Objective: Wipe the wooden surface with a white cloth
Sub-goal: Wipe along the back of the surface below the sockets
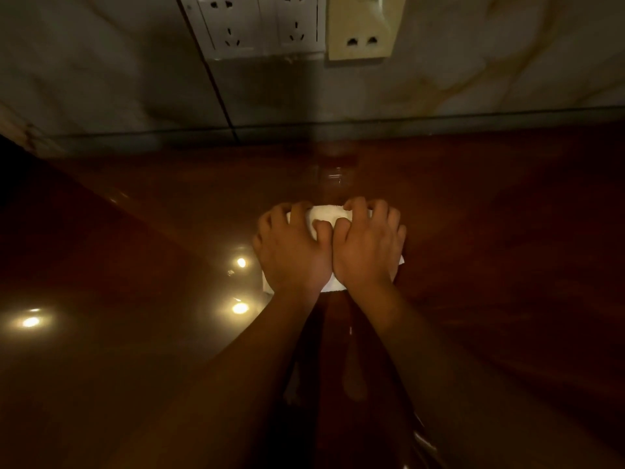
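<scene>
Both hands were down on the white cloth (329,214), side by side with the thumbs touching. The left hand (292,247) and the right hand (367,245) each had the fingers curled over the cloth's far edge, bunching and gripping it under the palms. Only a strip of cloth showed between the knuckles, with corners peeking out beside the wrists. The cloth lay flat on the glossy wooden surface (490,248), right beneath the hands.

Beyond the fingertips the wood ran on to a tiled wall (101,79), where white sockets (257,25) and a beige outlet (362,28) sat well above. To the outer side of the left hand, lamp reflections (240,308) glowed in the polish. Back between the forearms was a pale smear (353,377). Whether it was moisture or glare I couldn't tell.

It looked like mid-stroke wiping to me. To do it well, I'd press evenly through both palms so the whole cloth stays in contact. I'd also flatten those bunched fingers a little, so the front edge doesn't roll under. Long, overlapping passes out to the wall and back toward the body would suit a gloss this shiny. It would show every streak.
</scene>
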